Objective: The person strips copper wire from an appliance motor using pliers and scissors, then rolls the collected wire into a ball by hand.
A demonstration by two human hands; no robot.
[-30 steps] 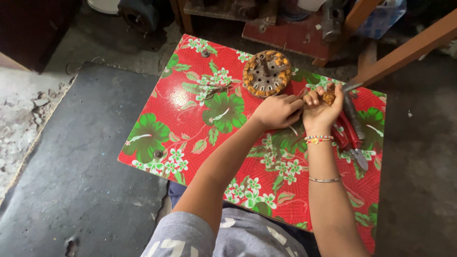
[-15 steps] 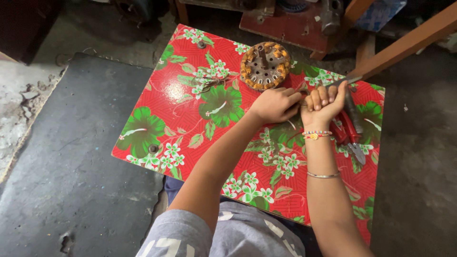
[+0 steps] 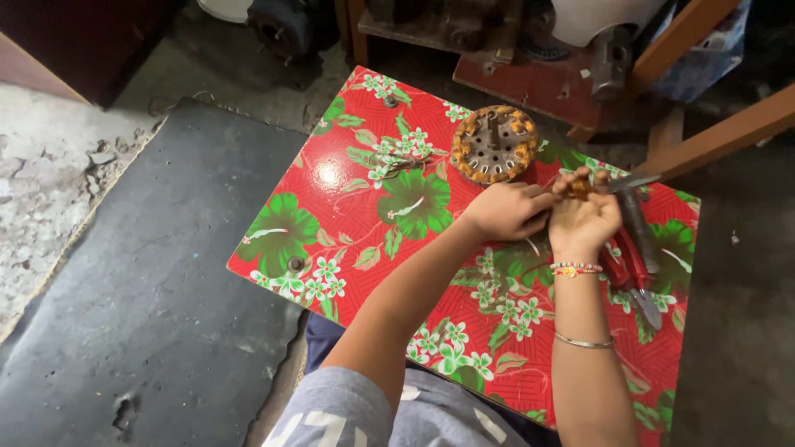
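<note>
From the head view, counted out: two hands, one round motor part, one pair of red-handled pliers, two bracelets on the right wrist (one beaded, one thin metal).

The left hand (image 3: 503,211) and the right hand (image 3: 585,219) meet at the centre right of the frame, knuckles touching. The right hand's fingers (image 3: 580,184) are closed narrowly on a small brownish piece (image 3: 579,189), pinched at the fingertips; the left hand's fingers curl shut against the same spot, though what they grip is hidden.

The round motor part (image 3: 494,143) lies flat just above the hands, toward the upper centre. It is a rusty disc, ringed with orange-brown windings, with a dark hub in the middle. The red-handled pliers (image 3: 631,257) lie just right of the right hand, handles pointing to the lower right.

All of it rests on a desk (image 3: 331,190) covered in glossy red cloth printed with green leaves and white flowers. A dark mat (image 3: 166,290) lies on the concrete floor at the left; wooden beams (image 3: 720,132) and dim machine parts fill the top edge.
</note>
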